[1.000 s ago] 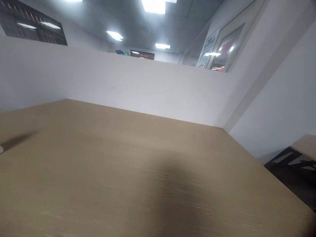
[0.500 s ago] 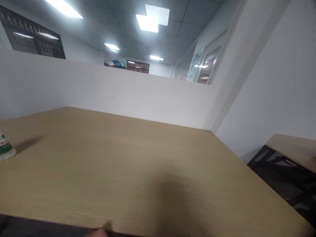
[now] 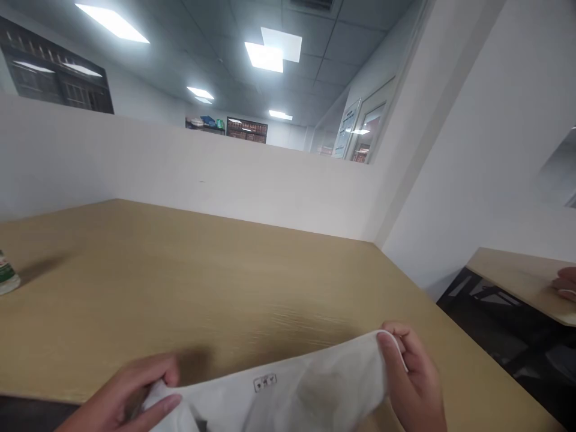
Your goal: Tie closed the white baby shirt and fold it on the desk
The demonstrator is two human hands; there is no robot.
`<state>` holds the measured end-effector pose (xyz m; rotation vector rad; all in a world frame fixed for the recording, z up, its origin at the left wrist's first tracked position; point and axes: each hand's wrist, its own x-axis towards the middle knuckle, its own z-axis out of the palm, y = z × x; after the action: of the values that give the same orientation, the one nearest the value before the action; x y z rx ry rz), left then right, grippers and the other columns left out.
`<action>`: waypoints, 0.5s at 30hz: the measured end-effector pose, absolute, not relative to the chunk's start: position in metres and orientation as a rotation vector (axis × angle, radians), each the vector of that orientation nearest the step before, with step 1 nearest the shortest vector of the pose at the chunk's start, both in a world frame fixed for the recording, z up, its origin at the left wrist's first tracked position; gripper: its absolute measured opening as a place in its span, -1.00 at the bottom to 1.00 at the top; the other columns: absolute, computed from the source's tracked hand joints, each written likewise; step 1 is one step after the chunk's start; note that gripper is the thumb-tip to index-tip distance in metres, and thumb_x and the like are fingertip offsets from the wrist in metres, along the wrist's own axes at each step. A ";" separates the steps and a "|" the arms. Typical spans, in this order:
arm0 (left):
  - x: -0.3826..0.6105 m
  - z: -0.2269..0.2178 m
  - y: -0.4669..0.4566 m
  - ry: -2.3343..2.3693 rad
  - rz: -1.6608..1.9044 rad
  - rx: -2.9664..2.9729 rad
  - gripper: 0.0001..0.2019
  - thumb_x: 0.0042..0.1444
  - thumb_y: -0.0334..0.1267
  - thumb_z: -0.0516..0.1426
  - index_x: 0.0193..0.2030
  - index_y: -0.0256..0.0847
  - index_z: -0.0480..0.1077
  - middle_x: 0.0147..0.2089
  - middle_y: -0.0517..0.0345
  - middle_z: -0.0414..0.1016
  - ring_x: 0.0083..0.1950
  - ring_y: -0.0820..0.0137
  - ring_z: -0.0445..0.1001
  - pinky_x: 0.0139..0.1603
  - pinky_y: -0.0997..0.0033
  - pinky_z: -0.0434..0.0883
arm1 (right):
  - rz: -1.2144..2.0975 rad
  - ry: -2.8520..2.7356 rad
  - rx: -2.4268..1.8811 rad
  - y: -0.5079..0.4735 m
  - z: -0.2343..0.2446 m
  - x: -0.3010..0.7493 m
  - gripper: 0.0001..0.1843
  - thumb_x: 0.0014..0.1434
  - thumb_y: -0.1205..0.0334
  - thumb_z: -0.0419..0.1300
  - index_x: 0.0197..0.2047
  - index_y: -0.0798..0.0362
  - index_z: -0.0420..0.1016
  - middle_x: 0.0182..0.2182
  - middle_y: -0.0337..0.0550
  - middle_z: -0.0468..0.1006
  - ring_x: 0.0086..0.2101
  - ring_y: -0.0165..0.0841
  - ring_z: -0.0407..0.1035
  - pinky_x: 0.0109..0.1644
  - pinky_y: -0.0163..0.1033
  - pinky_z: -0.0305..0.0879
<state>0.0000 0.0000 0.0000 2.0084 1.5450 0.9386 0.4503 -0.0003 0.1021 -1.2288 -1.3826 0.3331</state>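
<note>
White cloth [image 3: 297, 393], thin and half see-through, stretches between the person's two hands at the near edge of the counter [image 3: 234, 282]. Half a second ago only a fingertip showed at the bottom rim and no cloth at all; now both hands and the cloth have come up into view, and the view has tipped a little lower. One small tag with dark marks sits near the cloth's upper hem, about midway between the hands.

One left hand [image 3: 123, 396] pinches the cloth's bunched left end, thumb and fingers closed over the folds. One right hand [image 3: 416, 381] grips the right corner, fingers curled round the hem and lifting it slightly above the counter. The cloth sags between them, its lower part out of frame.

One bottle [image 3: 5, 277] with a green and white label stands at the far left edge of the counter, well apart from the hands, mostly cut off by the frame; it has slid further out of view than before. One second counter [image 3: 513, 273] lies to the right across a dark gap, and another person's fingertips [image 3: 566, 283] rest on it at the frame's edge. White partition walls close in the back and right sides.
</note>
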 end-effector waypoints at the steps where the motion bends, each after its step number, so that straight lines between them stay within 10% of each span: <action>1: 0.002 0.004 0.008 1.533 0.918 2.028 -0.63 0.14 0.17 0.20 -0.33 -0.11 0.43 -0.30 0.12 0.46 -0.22 0.30 0.40 -0.13 0.46 0.41 | 0.272 -1.379 -1.233 0.001 0.105 0.448 -0.57 0.40 -0.16 0.13 -0.22 0.07 0.30 -0.47 -0.20 0.28 -0.49 -0.44 0.16 -0.49 -0.42 0.13; 15: 0.030 0.020 0.085 1.438 1.035 1.785 -0.55 0.33 0.22 -0.01 -0.14 -0.17 0.34 -0.19 0.16 0.44 -0.09 0.33 0.40 -0.04 0.49 0.33 | 0.360 -1.524 -1.508 0.093 0.089 0.484 -0.46 0.32 -0.29 0.00 -0.23 0.08 0.28 -0.45 -0.23 0.30 -0.43 -0.37 0.20 -0.35 -0.32 0.15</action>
<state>0.0296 0.0847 0.0204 1.7854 1.4382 1.0350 0.4842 0.0931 0.0890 -1.5075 -1.5241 0.3603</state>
